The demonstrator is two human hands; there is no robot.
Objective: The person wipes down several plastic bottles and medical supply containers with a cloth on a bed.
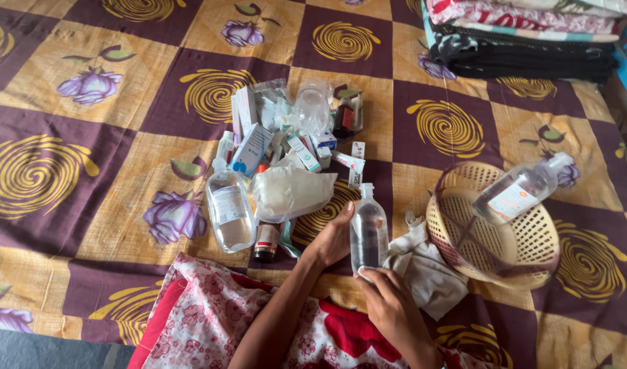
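Bedding comes first: we note a checked bedspread [67,205] in maroon and tan, printed with yellow spirals and purple flowers, covering the whole surface. At the far right corner lies a stack of folded blankets [532,41]. To the right of the hands we record a woven plastic basket [525,266], tilted, with a clear bottle [522,189] lying across its rim. Near centre sits a heap of medicine boxes [272,126], a crumpled plastic bag [289,191], a clear fluid bottle [230,208] lying flat, and a small dark bottle [265,240]. A white cloth [426,270] lies just beside the basket. Our left hand [334,239] and right hand [388,301] both grasp a clear plastic bottle [368,232], held upright between heap and basket.
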